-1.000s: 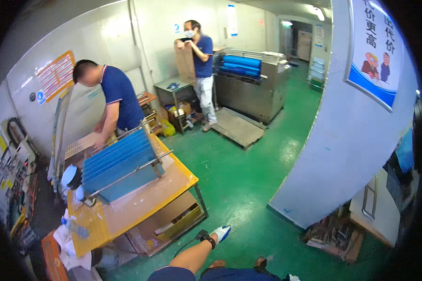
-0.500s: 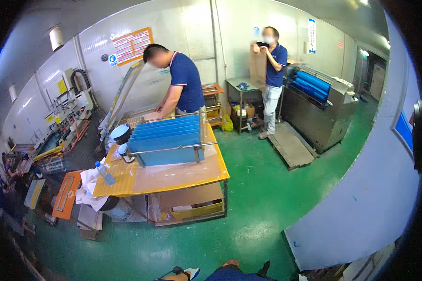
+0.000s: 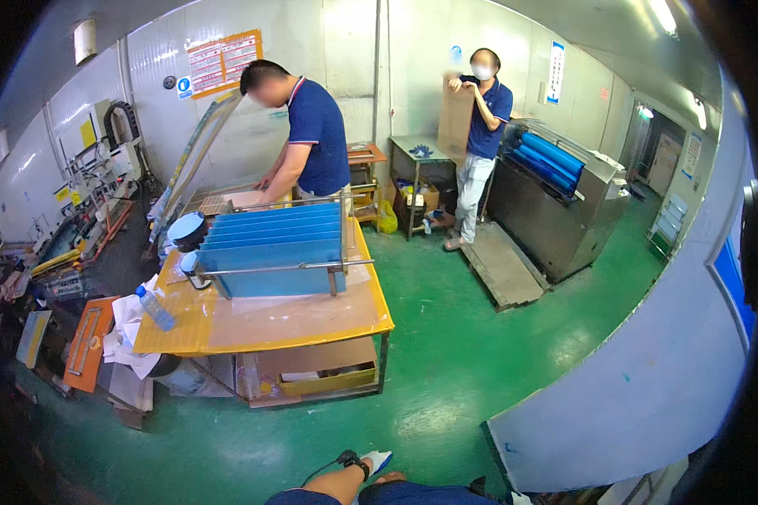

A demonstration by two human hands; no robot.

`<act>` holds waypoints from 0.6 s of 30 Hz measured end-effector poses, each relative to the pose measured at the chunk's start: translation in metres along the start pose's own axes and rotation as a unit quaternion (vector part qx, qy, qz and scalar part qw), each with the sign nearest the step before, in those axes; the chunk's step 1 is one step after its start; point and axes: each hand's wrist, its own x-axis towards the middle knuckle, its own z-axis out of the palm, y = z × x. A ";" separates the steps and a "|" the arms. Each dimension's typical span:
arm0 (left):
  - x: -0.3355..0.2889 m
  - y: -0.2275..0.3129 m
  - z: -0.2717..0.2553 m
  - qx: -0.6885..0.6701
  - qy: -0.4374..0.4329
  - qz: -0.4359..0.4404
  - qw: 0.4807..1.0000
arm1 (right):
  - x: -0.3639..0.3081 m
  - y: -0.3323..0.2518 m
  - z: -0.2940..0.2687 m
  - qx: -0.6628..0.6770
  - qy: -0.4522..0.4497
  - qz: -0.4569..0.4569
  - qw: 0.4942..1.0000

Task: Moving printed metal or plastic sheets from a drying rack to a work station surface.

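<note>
Neither of my hands shows in the head view. Only my bent leg (image 3: 338,481) with a dark ankle band and a white and blue shoe (image 3: 377,460) reaches in at the lower edge, over the green floor. Ahead stands a yellow-topped table (image 3: 312,321) carrying a rack of upright blue panels (image 3: 271,251). A person in a dark blue shirt (image 3: 312,139) leans over the table's far side. Another person (image 3: 480,126) at the back holds a brown cardboard sheet (image 3: 455,118).
A grey machine with blue rollers (image 3: 556,202) and a low platform (image 3: 501,265) stand at the right. A grey partition wall (image 3: 648,379) fills the near right. A plastic bottle (image 3: 155,308), papers and orange trays (image 3: 88,341) crowd the left, with benches along the wall.
The view has swung, so the yellow table has slid from the left to the middle of the picture and looks nearer. My leg is back in view at the lower edge.
</note>
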 end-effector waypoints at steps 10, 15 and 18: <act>0.016 0.033 -0.061 -0.002 -0.026 -0.027 0.999 | 0.007 -0.008 0.009 -0.051 -0.002 -0.009 0.999; 0.001 -0.014 -0.043 -0.019 -0.040 -0.065 0.997 | 0.034 -0.013 0.016 -0.060 -0.020 -0.050 0.997; 0.001 -0.055 -0.017 0.004 -0.076 -0.093 0.993 | 0.047 -0.016 0.021 -0.067 -0.036 -0.083 0.994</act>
